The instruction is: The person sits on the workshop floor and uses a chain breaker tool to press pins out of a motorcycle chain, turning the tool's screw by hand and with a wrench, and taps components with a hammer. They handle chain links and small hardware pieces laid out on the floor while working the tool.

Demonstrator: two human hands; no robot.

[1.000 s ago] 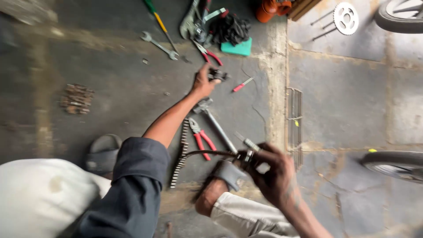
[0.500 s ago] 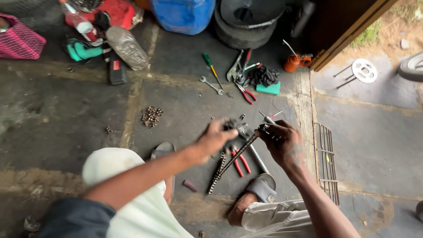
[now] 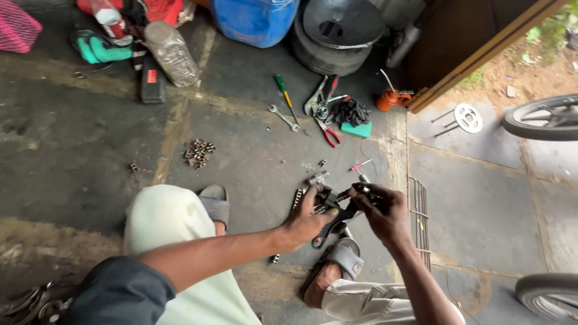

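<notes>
My left hand [image 3: 308, 221] and my right hand [image 3: 384, 210] meet low over the concrete floor, just above my sandalled right foot [image 3: 342, 257]. Between them is a black-handled tool [image 3: 330, 230], gripped by my left hand. My right hand pinches the dark end of a bicycle chain [image 3: 296, 198] against the tool's head. The rest of the chain hangs down to the floor behind my left wrist. What lies between the fingertips is too small to make out.
A tool pile lies ahead: wrench [image 3: 283, 116], green-handled screwdriver [image 3: 284, 90], red pliers [image 3: 330, 135], orange oil can [image 3: 391, 98]. Small rusty parts [image 3: 198, 153] sit to the left. A floor grate [image 3: 418, 216], sprocket [image 3: 468, 117] and wheels [image 3: 542, 117] are on the right. A blue container [image 3: 253, 21] and tyre [image 3: 337, 42] stand behind.
My left hand reached out to the floor by the small parts, then came back. It now grips the tool beside my right hand, which has kept hold of the chain.
</notes>
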